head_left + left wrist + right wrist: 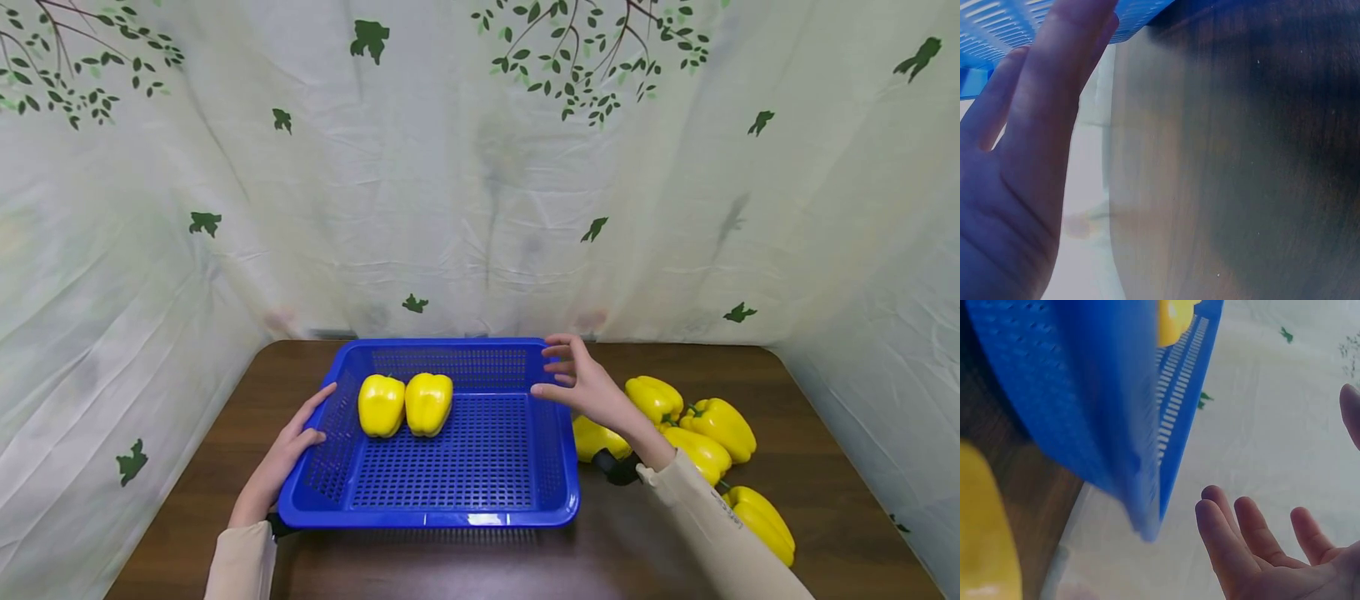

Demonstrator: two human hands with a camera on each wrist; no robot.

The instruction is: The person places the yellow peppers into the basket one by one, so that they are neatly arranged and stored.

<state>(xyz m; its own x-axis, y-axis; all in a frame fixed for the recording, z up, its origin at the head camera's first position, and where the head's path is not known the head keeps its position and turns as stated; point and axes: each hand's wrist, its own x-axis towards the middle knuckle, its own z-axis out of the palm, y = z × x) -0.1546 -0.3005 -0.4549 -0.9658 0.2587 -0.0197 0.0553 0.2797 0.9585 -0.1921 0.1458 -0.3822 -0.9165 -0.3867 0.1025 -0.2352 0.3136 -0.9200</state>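
A blue plastic basket (457, 518) with slotted walls stands in the middle of the table, two yellow bell peppers (382, 406) side by side in its left half. My left hand (288, 446) holds the basket's left side, thumb over the rim and fingers along the outer wall. The left wrist view shows that hand (1035, 125) against the slotted wall. At the back right corner, my right hand (588, 385) is over the rim with thumb and fingers spread. Nothing is between its fingers. In the right wrist view this hand (1272, 562) appears apart from the rim.
Several more yellow bell peppers (720, 429) lie on the brown wooden table (832, 500) right of the basket, partly behind the right forearm. A pale curtain (450, 208) printed with leaves hangs behind the table and along both sides.
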